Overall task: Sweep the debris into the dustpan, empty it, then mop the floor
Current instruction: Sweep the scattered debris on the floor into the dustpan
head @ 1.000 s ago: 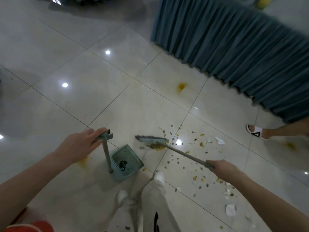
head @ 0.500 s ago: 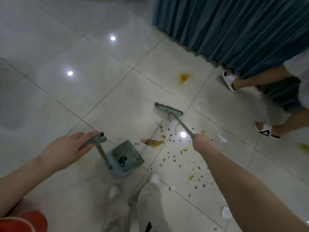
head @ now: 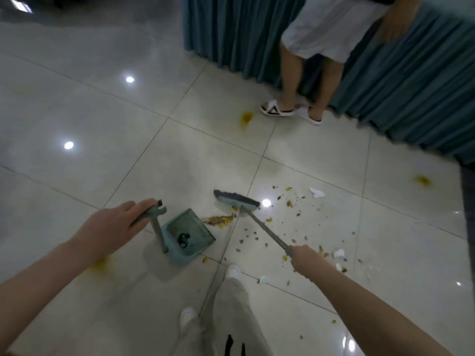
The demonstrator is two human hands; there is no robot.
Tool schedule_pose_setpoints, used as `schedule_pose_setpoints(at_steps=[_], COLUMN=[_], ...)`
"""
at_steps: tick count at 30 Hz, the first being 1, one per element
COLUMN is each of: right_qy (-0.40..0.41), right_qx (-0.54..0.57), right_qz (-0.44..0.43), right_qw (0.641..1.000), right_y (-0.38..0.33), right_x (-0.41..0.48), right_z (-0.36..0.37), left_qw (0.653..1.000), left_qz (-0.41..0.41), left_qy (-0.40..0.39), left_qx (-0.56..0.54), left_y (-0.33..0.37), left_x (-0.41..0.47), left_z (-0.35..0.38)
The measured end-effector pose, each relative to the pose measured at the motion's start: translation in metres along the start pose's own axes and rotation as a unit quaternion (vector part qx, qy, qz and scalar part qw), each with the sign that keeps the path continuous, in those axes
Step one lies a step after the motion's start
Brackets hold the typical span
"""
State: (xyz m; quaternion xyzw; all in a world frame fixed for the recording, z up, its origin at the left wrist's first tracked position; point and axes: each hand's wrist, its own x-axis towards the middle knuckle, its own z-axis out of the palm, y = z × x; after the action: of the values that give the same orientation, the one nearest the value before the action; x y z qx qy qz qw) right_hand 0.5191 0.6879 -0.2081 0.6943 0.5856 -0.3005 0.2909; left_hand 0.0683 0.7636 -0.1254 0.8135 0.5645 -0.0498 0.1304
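fist of right hand clamped round the broom shaft, pulled back nearer the body than half a second ago. out past the knuckles, bristle head lowered again, landed just beyond the small debris pile. between that head and the dustpan mouth, only the pile. left hand, fingers nearly straight, laid over the dustpan handle top, thumb hidden; pan unmoved. means a fresh stroke set up, probably one short pull to load the pile. ahead and right of the broom hand, plenty of scattered crumbs left; emptying and mopping not yet reached.
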Motion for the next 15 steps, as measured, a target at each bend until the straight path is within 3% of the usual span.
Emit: schedule_pose_setpoints(at_steps=[6,15], right_qy=[-0.049,-0.009], right_qx=[-0.011,0.077], right_qz=[0.013,0.057], right_qw=[0.999,0.995], right_y=[0.001,0.01], right_x=[-0.071,-0.119], right_z=[0.055,0.075], left_qw=[0.998,0.987], left_qz=[0.054,0.148], left_qy=[0.013,0.059], left_qx=[0.012,0.037], left_y=[0.004,0.008], left_x=[-0.015,-0.01], left_z=[0.001,-0.014])
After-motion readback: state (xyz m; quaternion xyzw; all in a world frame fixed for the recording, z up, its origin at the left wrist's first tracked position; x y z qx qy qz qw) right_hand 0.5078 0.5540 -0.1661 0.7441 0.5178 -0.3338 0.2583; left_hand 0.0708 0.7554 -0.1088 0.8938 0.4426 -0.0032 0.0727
